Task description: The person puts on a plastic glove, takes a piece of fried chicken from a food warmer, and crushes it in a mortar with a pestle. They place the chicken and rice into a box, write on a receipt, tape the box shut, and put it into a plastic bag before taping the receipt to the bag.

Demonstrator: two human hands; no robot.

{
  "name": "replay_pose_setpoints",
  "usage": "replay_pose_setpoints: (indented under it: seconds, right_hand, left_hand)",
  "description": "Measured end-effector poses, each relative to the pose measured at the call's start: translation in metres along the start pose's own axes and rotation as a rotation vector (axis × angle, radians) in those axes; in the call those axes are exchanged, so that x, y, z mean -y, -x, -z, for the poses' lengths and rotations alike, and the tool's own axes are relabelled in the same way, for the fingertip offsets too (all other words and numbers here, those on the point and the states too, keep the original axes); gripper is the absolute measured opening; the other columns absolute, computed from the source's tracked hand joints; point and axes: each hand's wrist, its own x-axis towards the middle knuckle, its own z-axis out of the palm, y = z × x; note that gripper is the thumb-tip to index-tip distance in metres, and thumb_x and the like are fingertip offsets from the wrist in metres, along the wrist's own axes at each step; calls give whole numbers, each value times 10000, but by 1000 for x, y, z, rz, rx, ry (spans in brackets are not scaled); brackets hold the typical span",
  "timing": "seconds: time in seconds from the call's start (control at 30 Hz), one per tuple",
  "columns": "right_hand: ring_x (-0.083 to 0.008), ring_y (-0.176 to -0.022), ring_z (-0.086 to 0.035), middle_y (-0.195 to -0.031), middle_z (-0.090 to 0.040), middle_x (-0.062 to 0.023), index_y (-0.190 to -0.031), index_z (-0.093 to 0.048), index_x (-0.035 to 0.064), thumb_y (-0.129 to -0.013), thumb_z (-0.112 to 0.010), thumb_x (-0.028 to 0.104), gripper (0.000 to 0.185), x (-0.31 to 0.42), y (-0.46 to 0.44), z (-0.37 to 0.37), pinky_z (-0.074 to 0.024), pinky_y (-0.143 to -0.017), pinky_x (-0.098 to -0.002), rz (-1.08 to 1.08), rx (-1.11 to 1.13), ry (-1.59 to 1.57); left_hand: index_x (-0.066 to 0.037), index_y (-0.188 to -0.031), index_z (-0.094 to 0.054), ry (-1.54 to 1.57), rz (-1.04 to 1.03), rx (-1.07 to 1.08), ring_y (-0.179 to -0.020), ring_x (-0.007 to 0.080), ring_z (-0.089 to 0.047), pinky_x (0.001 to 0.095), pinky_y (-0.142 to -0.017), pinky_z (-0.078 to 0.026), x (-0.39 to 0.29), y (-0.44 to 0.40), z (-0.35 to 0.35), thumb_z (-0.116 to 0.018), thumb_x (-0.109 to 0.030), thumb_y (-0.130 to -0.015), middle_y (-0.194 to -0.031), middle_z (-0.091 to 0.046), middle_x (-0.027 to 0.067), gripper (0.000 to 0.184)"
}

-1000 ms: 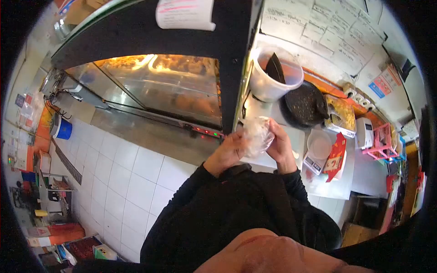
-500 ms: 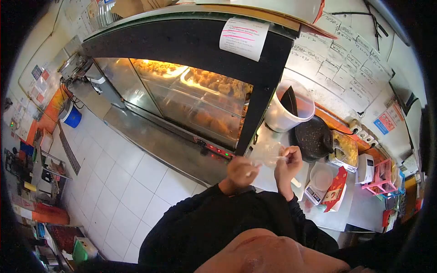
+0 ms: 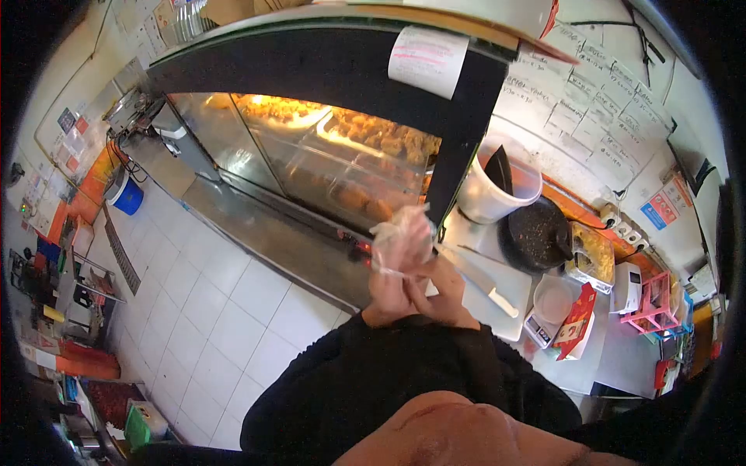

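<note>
A clear, crinkled plastic glove (image 3: 402, 239) covers the fingers of my left hand (image 3: 391, 283), which point upward and look stretched out, somewhat blurred. Close against its wrist side is my right hand (image 3: 447, 293), with its fingers closed at the lower edge of the plastic. Both hands are in front of the lit glass display case (image 3: 311, 167). Right of them, a knife (image 3: 503, 302) with a pale handle lies on a white cutting board (image 3: 480, 309).
Behind the board stand a white bucket (image 3: 497, 190) and a dark stone mortar (image 3: 535, 237). Farther right are a scale (image 3: 542, 329) bearing a clear container, a red box (image 3: 576, 322) and a pink rack (image 3: 653, 303). The display case's metal ledge (image 3: 264, 233) runs left.
The plastic, earlier held between both hands, now covers my left fingers. My right hand has moved left to my left wrist. The view has shifted, and the knife and board show more fully.
</note>
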Motion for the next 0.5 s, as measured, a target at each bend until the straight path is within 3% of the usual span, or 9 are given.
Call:
replay_pose_setpoints:
  seconds: [0.07,0.17,0.2,0.23,0.3,0.37,0.43,0.5]
  right_hand:
    - [-226,-627,-592,-747,-620,-75,-855,-659,65,-674,-731,12,202,1,-9,-5,-461,-549,-305,64,-23,11]
    - [-233,-620,-588,-739,-612,-69,-848,-664,53,-647,-743,7,221,-2,-16,-11,-457,-535,-305,170,-46,1]
    - [-232,-621,-590,-724,-611,-73,-821,-659,45,-648,-738,-10,198,0,-19,-11,-459,-539,-306,200,-33,11]
    - [-231,-622,-592,-708,-611,-77,-793,-655,36,-649,-734,-28,177,2,-21,-13,-461,-543,-308,235,-22,21]
    - [-236,-616,-588,-697,-601,-76,-776,-629,41,-644,-733,-12,176,0,-20,-23,-460,-545,-313,276,-27,-19]
    - [-252,-608,-583,-684,-588,-82,-759,-599,46,-647,-728,9,175,1,-16,-31,-461,-548,-327,290,106,-73]
    - [-265,-628,-584,-692,-586,-81,-740,-577,58,-652,-727,30,177,1,-11,-40,-462,-570,-342,292,89,-90]
    - [-267,-672,-589,-735,-593,-85,-763,-586,62,-660,-730,37,179,6,-14,-47,-462,-590,-346,261,94,-105]
  left_hand:
    - [-64,-1473,-198,206,-60,16,-1240,221,-428,378,-1024,-349,-5,-2,-2,-242,-541,-972,-1402,-389,144,693]
    - [-79,-1492,-103,81,-129,94,-1269,231,-385,366,-1044,-323,-13,-5,21,-261,-540,-970,-1461,-316,140,714]
    - [-54,-1478,-151,-214,-87,13,-1254,218,-389,332,-1029,-336,-20,-3,29,-266,-533,-972,-1459,-319,122,706]
    - [-54,-1478,-151,-216,-87,4,-1254,218,-389,332,-1029,-336,-20,-2,30,-266,-533,-972,-1459,-319,122,706]
    - [-19,-1428,-248,-328,-517,-186,-1137,181,-476,295,-947,-408,-24,-7,24,-380,-389,-988,-1355,-427,105,590]
    - [-17,-1326,-368,-937,-627,-327,-1048,156,-522,288,-876,-460,-3,2,90,-493,-214,-958,-1221,-496,75,436]
    - [-7,-1301,-423,-452,-520,-395,-1116,177,-498,326,-944,-427,-9,-3,88,-482,-206,-961,-1298,-458,113,398]
    - [-14,-1246,-457,-554,-565,-355,-1092,197,-524,320,-924,-449,1,0,103,-509,-179,-949,-1243,-495,106,344]
